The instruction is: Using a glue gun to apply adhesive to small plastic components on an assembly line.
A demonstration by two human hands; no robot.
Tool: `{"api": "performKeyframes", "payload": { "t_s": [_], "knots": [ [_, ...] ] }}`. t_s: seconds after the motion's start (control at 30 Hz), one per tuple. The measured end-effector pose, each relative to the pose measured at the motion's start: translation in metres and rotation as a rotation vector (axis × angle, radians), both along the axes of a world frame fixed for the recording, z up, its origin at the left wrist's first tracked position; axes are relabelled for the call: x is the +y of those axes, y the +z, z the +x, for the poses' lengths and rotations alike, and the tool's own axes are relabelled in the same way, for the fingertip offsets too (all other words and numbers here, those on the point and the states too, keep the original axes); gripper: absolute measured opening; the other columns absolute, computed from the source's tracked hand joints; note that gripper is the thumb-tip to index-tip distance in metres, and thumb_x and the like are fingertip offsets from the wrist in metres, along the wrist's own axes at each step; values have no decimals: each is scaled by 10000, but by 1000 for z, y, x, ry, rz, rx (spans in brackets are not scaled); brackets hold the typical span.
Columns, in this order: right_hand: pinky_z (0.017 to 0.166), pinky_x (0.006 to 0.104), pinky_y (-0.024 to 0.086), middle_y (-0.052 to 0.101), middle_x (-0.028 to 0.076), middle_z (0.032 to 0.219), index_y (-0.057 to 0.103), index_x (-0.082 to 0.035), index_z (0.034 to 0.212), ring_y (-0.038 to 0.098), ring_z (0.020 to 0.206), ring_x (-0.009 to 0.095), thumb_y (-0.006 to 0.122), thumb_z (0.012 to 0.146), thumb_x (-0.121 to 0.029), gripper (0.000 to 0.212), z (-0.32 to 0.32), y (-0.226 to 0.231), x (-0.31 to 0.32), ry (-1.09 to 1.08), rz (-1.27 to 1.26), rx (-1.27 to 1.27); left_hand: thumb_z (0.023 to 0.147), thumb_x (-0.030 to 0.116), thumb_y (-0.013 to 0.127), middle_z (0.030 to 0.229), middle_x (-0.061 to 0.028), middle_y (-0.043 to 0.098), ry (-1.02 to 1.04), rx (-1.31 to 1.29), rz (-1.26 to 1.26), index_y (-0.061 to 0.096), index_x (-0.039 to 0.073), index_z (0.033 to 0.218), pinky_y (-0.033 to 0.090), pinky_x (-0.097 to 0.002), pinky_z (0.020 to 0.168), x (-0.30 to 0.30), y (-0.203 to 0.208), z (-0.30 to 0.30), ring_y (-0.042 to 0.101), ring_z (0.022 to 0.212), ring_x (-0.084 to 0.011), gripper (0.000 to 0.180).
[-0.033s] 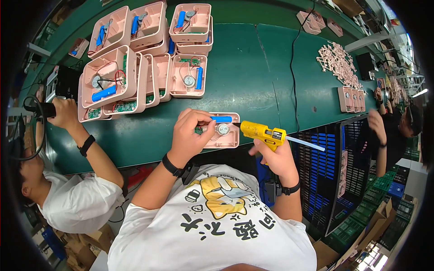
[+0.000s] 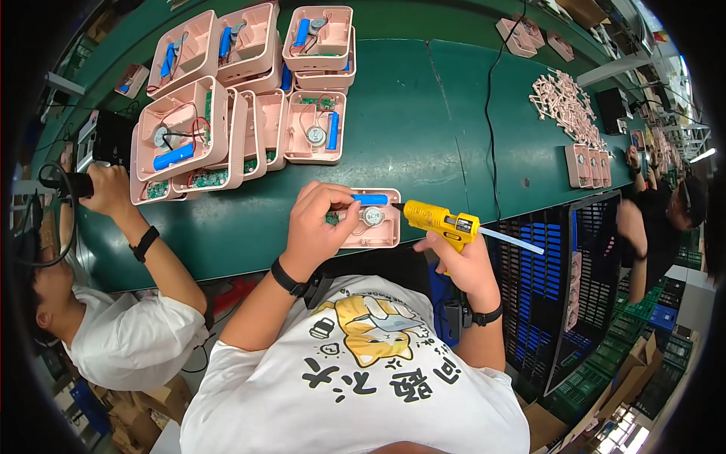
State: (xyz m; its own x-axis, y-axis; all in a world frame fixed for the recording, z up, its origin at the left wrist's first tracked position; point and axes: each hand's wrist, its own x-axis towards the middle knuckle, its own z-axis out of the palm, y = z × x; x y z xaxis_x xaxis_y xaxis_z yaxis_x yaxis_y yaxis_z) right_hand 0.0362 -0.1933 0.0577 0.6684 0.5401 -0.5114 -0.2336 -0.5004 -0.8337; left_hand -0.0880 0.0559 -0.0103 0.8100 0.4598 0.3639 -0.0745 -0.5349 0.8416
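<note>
A pink plastic housing (image 2: 389,239) lies at the table's front edge. Along its far wall sits a blue cylindrical battery (image 2: 372,200), its left end between the thumb and fingers of my left hand (image 2: 318,221). A round silver part (image 2: 373,217) rests just below the battery; part of a green circuit board (image 2: 333,217) shows beside my thumb. My right hand (image 2: 470,265) is wrapped round the handle of a yellow hot glue gun (image 2: 429,216). Its dark nozzle points left at the housing's right wall, near the battery's end. A pale glue stick (image 2: 514,240) juts from its back.
Stacked pink housings (image 2: 181,125) with batteries and wires fill the table's left side. A black cable (image 2: 491,121) crosses the green table (image 2: 408,113). Farther right are a pile of small pink parts (image 2: 563,106) and more housings (image 2: 588,166). Co-workers sit on both sides; a dark rack (image 2: 541,280) stands right.
The glue gun has shifted slightly right, and a finger of my right hand has moved up. My left hand keeps its place. The right co-worker's hand has moved slightly.
</note>
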Motion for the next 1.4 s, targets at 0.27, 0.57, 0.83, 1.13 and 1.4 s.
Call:
{"api": "performKeyframes", "payload": {
  "t_s": [0.27, 0.57, 0.83, 1.13, 1.4],
  "knots": [
    [509, 219, 482, 755, 36, 820, 695, -2, 1318, 607, 571, 53, 711, 1058, -172, 311, 2, -25, 7, -4, 164, -18, 863, 58, 837, 1193, -127, 680, 91, 118, 182, 667, 29, 918, 502, -425, 925, -2, 13, 5, 624, 1103, -350, 180],
    [505, 232, 496, 740, 25, 803, 704, 3, 1304, 646, 592, 73, 707, 1065, -180, 300, 3, -24, 13, 41, 140, -102, 930, 91, 799, 1096, -111, 735, -42, 330, -149, 792, 53, 1089, 508, -431, 986, 19, 9, 13, 668, 1081, -305, 164],
    [500, 236, 493, 665, -19, 749, 696, 2, 1310, 687, 650, 79, 689, 1067, -163, 294, -6, -10, 5, 13, 96, -52, 952, 157, 788, 1041, -63, 738, -127, 378, -200, 823, 119, 1142, 453, -448, 970, 25, 0, 14, 664, 1052, -279, 197],
    [504, 239, 478, 678, 4, 826, 691, 6, 1269, 677, 648, 83, 691, 1067, -185, 279, -1, -21, 1, 56, 60, 82, 968, 174, 770, 1002, -21, 719, -84, 309, -78, 818, 141, 1164, 428, -413, 946, 20, -2, 9, 640, 997, -256, 205],
    [518, 227, 484, 738, 35, 889, 685, 15, 1306, 656, 657, 68, 677, 1075, -175, 299, -21, 9, 12, 28, 51, -108, 991, 176, 732, 1105, -26, 733, -108, 308, -93, 802, 126, 1177, 418, -414, 968, 24, -2, 4, 635, 1074, -252, 204]
  ]
}}
